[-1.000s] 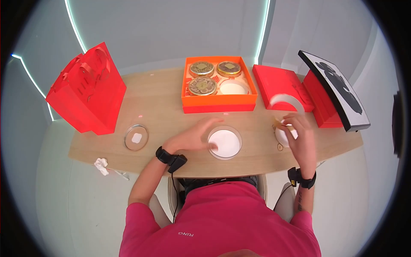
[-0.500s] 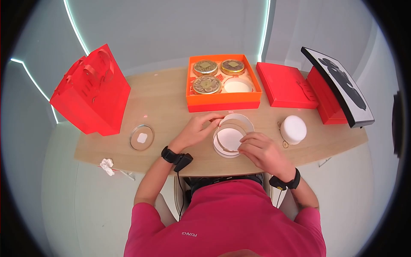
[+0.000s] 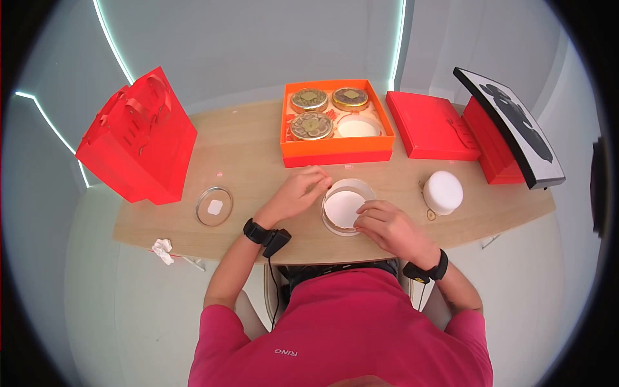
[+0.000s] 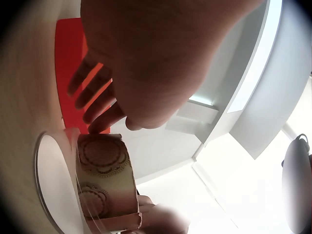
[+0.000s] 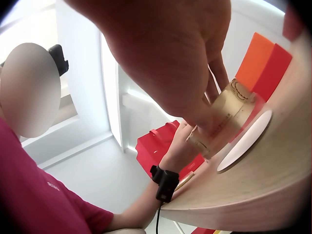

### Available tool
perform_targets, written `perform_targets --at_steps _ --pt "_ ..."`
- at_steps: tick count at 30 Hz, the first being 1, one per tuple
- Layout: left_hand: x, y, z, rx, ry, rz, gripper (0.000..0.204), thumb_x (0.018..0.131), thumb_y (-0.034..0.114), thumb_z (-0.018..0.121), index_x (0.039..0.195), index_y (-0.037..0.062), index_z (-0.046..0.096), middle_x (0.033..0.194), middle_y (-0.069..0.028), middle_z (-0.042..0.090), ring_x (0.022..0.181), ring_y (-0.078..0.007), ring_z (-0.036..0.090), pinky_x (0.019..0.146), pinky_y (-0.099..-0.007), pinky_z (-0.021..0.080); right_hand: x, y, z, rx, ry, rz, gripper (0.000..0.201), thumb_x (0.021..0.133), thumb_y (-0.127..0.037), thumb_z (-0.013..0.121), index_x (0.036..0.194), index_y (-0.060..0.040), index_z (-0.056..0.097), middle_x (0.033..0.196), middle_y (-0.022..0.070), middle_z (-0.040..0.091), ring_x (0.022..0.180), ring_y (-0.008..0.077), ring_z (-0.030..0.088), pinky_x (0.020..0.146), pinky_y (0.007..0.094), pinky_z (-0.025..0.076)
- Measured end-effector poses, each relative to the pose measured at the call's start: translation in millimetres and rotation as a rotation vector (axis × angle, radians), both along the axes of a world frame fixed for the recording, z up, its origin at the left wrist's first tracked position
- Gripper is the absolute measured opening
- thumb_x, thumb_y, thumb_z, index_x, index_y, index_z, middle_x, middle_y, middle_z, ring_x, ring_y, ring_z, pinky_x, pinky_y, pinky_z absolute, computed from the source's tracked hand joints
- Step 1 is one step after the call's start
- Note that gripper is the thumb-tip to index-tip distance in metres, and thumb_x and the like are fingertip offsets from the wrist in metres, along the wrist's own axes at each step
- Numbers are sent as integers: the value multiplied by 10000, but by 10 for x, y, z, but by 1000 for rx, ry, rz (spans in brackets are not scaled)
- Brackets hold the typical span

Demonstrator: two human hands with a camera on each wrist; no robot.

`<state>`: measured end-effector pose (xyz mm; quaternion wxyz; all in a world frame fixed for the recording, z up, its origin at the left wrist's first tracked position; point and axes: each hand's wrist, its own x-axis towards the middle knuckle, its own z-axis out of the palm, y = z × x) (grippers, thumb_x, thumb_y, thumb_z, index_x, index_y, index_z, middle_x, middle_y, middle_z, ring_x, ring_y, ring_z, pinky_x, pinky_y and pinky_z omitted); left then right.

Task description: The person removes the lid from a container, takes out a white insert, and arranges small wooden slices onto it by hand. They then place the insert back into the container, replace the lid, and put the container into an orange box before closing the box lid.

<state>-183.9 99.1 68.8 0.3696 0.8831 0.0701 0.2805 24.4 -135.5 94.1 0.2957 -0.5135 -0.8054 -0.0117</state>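
Note:
A round clear tub (image 3: 343, 209) with a white disc in its bottom stands on the table before the person. A curled paper band (image 4: 105, 170) with a brown flower pattern stands in a ring at the tub. My right hand (image 3: 390, 226) pinches this band at its near right edge. My left hand (image 3: 298, 193) hovers just left of the tub, its fingertips close to the far left rim. In the left wrist view its fingers are spread and relaxed above the band's end, holding nothing.
A clear round lid (image 3: 215, 206) with a white patch lies left; a white round container (image 3: 443, 193) stands right. Behind are an orange box (image 3: 335, 152) with gold-lidded tins, a flat red box (image 3: 432, 126) and a dark-framed panel (image 3: 509, 126). A red bag (image 3: 138, 142) stands far left.
My right hand has brought the paper band from beside the white container to the tub, and the band has sunk lower there. My left hand has come off the band.

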Motion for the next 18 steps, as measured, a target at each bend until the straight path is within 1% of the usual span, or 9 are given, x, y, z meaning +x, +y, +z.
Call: perform_targets --at_steps 1,3,7,10,12,13,15,16,18 --pt "-3 7 -1 -3 24 2 285 1180 204 647 1151 -60 751 1111 -159 742 1057 -296 722 956 -403 569 12 3 -19 -6 -6 1 155 975 -96 836 1105 -35 779 1182 135 786 1222 337 739 1033 464 621" --pt "-1 14 -11 38 22 5 279 1177 205 649 1165 -55 748 1111 -159 746 1052 -298 722 958 -404 569 38 1 -45 -17 -18 3 185 963 -98 847 1122 -38 776 1203 136 783 1254 342 729 1055 470 614" --pt "-7 30 -28 66 57 47 258 1166 203 660 1196 -37 748 1117 -153 751 1052 -299 723 962 -407 568 64 -16 -37 -25 48 -23 253 935 -116 884 1151 -46 773 1262 131 776 1307 354 707 1091 483 598" --pt "-4 9 -8 -42 60 85 256 1151 213 685 1220 -24 752 1121 -150 756 1065 -312 731 977 -406 574 102 -41 18 -2 66 -67 286 917 -128 904 1157 -45 772 1294 132 771 1315 362 702 1097 491 593" --pt "-9 -34 50 -9 45 36 277 1138 240 706 1207 -25 749 1141 -162 758 1103 -345 729 1001 -440 573 160 -49 40 -1 53 -90 289 915 -128 906 1154 -41 770 1307 135 768 1310 365 704 1096 490 591" --pt "-13 -54 71 7 37 12 289 1132 254 716 1200 -25 747 1150 -168 759 1122 -361 728 1013 -457 572 200 -64 63 23 30 -134 302 912 -126 907 1164 -35 767 1313 136 766 1307 371 704 1093 489 591" --pt "-21 -50 78 75 67 -32 306 1127 266 725 1244 -17 749 1225 -169 753 1189 -356 716 1062 -455 565 309 -99 129 71 -15 -221 329 907 -122 908 1186 -25 761 1325 139 762 1300 385 705 1088 487 590" --pt "-22 -43 76 108 81 -56 318 1125 272 729 1265 -12 750 1263 -170 750 1222 -354 711 1086 -454 561 390 -103 161 38 6 -358 401 904 -148 906 1249 -23 744 1362 172 741 1311 418 690 1101 511 574" --pt "-22 -58 30 66 114 -53 373 1110 294 752 1342 2 744 1368 -167 718 1300 -345 679 1142 -456 539 617 -220 224 -36 38 -651 546 898 -199 904 1376 -20 711 1435 238 698 1334 485 661 1125 559 542"
